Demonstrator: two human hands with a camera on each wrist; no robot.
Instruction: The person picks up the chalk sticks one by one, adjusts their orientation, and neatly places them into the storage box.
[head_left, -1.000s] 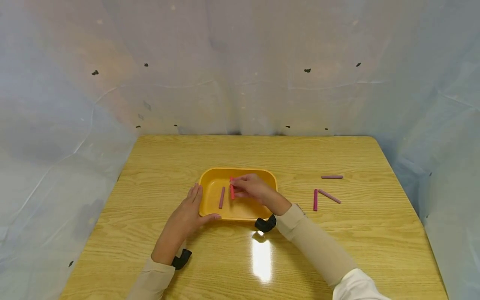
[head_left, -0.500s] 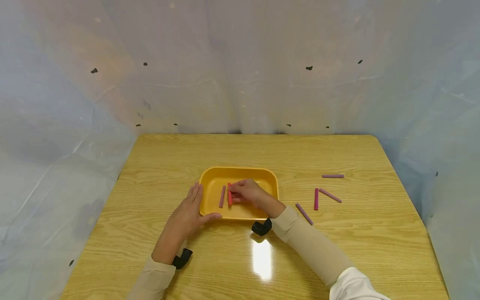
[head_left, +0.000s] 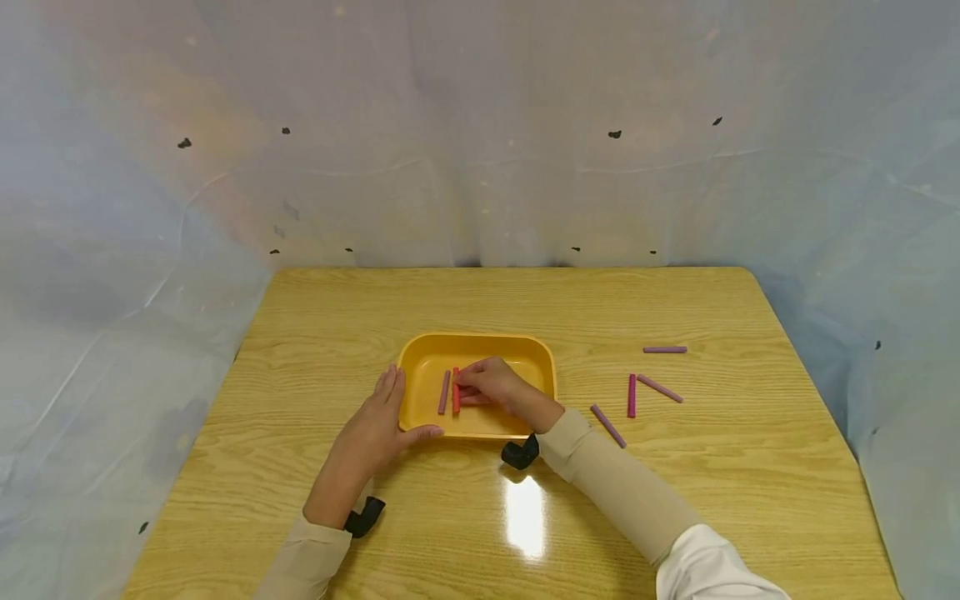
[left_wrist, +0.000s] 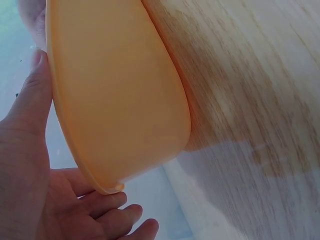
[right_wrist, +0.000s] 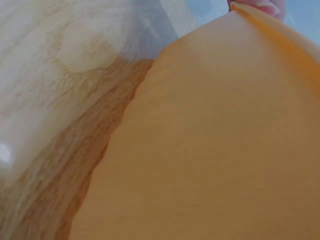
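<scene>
Inside the yellow tray (head_left: pixel 517 428), my right hand (head_left: pixel 501 386) pinches a red chalk stick (head_left: pixel 456 400), held lengthwise near the tray floor; whether it touches the floor I cannot tell. A purple chalk stick (head_left: pixel 444 392) lies just left of it, roughly parallel and a small gap apart. My left hand (head_left: pixel 372 427) rests against the tray's left end, fingers extended along the side and thumb along the front rim. The left wrist view shows that thumb (left_wrist: pixel 32 97) on the rim of the tray (left_wrist: pixel 120 95). In the right wrist view the tray wall (right_wrist: pixel 200 135) hides the right hand's fingers.
On the wooden table (head_left: pixel 600 517), right of the tray, lie a magenta chalk stick (head_left: pixel 632 396) and several purplish ones, among them a mauve stick (head_left: pixel 660 388), a far stick (head_left: pixel 664 350) and one beside the right sleeve (head_left: pixel 608 426). Plastic sheeting (head_left: pixel 480 150) hangs behind.
My right hand has moved slightly left and toward me with the red chalk stick, bringing it nearer the purple one. The forearm's shift uncovers another purple stick. My left hand stays put.
</scene>
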